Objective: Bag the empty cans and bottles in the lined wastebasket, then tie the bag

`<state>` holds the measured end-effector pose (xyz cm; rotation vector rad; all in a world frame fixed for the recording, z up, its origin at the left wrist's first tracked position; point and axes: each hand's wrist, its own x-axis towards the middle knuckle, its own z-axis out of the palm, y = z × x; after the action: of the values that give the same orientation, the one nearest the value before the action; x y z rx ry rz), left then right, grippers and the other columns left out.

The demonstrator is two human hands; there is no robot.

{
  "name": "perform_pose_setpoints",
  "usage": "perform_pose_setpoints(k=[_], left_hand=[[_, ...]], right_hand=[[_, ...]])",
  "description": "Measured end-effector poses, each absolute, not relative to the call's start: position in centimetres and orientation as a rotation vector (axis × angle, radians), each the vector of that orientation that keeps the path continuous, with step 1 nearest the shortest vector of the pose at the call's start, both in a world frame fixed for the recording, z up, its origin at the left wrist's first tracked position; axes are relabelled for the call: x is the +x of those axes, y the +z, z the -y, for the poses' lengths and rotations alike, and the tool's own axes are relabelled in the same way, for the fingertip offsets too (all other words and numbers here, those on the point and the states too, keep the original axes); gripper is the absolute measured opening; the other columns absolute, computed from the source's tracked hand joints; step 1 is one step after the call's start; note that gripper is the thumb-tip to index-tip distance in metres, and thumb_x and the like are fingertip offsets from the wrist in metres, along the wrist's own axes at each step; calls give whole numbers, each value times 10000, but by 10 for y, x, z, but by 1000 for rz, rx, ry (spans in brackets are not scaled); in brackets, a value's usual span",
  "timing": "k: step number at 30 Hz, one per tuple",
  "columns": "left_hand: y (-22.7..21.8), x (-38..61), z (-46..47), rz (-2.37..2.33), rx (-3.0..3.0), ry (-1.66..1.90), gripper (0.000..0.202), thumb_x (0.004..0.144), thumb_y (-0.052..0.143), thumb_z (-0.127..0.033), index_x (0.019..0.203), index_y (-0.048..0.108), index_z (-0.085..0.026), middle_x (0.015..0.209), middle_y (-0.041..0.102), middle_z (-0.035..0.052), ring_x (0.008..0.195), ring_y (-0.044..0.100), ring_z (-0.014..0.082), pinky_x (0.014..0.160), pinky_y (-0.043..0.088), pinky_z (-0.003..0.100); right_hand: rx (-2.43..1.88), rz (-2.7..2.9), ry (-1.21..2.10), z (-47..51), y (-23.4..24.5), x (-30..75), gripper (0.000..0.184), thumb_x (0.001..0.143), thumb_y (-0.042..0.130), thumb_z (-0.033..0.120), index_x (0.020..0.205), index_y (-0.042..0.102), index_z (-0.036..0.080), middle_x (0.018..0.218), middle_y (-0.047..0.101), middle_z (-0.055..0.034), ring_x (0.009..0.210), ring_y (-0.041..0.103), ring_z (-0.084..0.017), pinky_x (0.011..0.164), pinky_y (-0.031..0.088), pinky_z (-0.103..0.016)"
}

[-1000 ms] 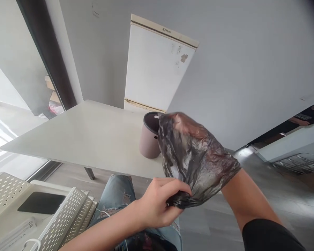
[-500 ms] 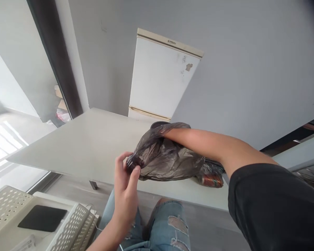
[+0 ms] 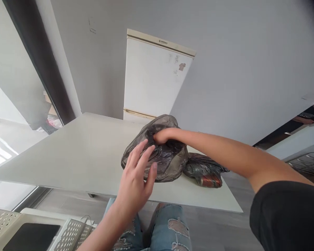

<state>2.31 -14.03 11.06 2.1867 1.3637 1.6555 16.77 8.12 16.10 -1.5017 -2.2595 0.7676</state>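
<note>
A thin black plastic bag (image 3: 170, 158) is draped over a small round bin on the white table (image 3: 68, 157); the bin itself is hidden under it. My left hand (image 3: 137, 177) rests flat against the bag's near side, fingers stretched and apart. My right hand (image 3: 163, 136) reaches in from the right and sits at the top of the bag, its fingers curled into the plastic and partly hidden. A second crumpled dark bag (image 3: 205, 170) with something red inside lies on the table just right of the covered bin.
A white fridge (image 3: 154, 76) stands against the grey wall behind the table. A perforated white rack (image 3: 73, 235) holding a dark flat device (image 3: 31, 237) is at the lower left. My knees in ripped jeans (image 3: 170, 230) are under the table's near edge.
The bag went from around my raised right hand down onto the bin. My left hand let go of the bag's pinched end and now lies flat on it.
</note>
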Motion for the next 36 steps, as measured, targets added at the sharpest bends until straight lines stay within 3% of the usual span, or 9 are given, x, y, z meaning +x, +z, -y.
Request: perform_pose_setpoints(k=[4,8,11,16,19,22,28,31,36], left_hand=[[96,20,89,-1478,2018,1488,521,1113,421,-413,1602,468,-237,1661,480,123,1556,424,307,1267,398,543],[74,13,37,-1405,1809,1416,613,1115,357,-534,1631,442,-214,1666,486,108,1562,426,293,1309,335,486],[59,13,5,-1324,1629,1435,665,1109,312,-595,1622,457,-198,1651,511,100,1555,442,279,1310,326,439],[27,19,-16,-1298,1449,1270,763,1080,256,-678,1430,646,-124,1486,663,150,1446,558,343,1239,409,462],[5,17,-4,-1312,1449,1145,843,1050,240,-750,1342,687,-97,1373,726,172,1314,645,367,1156,485,475],[-11,11,18,-1351,1548,1105,803,1053,270,-744,1444,624,-139,1428,695,164,1345,627,358,1160,474,475],[-26,-4,47,-1366,1833,1107,858,1010,518,-657,1687,273,-192,1697,414,187,1567,412,349,1253,383,466],[-34,-12,37,-1459,1918,944,882,938,660,-573,1655,310,-197,1643,483,197,1522,464,374,1234,401,494],[-54,-30,5,-1535,1991,900,641,955,508,-372,1551,419,-155,1599,524,192,1480,509,350,1233,408,483]], right_hand=[[-1445,2559,567,-57,188,203,76,779,758,165,709,767,194,774,770,-72,878,748,-289,991,559,-421],[-1215,2448,174,-56,198,241,338,982,576,278,1256,761,206,1313,753,-114,1259,670,-311,1140,485,-474],[-1214,2326,452,-84,188,257,425,1010,581,366,1394,674,210,1514,642,-105,1402,584,-287,1231,418,-489],[-1328,1768,1551,-110,153,271,657,1053,380,701,1220,729,169,1201,791,-153,1108,753,-292,1059,579,-450],[-1291,1491,1693,-92,132,281,780,992,328,824,1142,736,177,1059,807,-170,1008,771,-328,977,612,-475],[-1310,1450,1427,-58,114,296,740,980,381,818,1186,722,195,1179,787,-175,1138,733,-347,1021,589,-492],[-1086,1658,194,22,80,317,446,1081,410,519,1419,580,282,1518,598,-126,1457,531,-303,1217,446,-535],[-927,1944,-37,46,62,316,424,1050,558,425,1462,525,333,1513,588,-137,1432,557,-338,1169,500,-584],[-1026,2008,-279,53,49,314,441,1067,493,237,1503,485,306,1552,560,-167,1397,593,-332,1107,535,-573]])
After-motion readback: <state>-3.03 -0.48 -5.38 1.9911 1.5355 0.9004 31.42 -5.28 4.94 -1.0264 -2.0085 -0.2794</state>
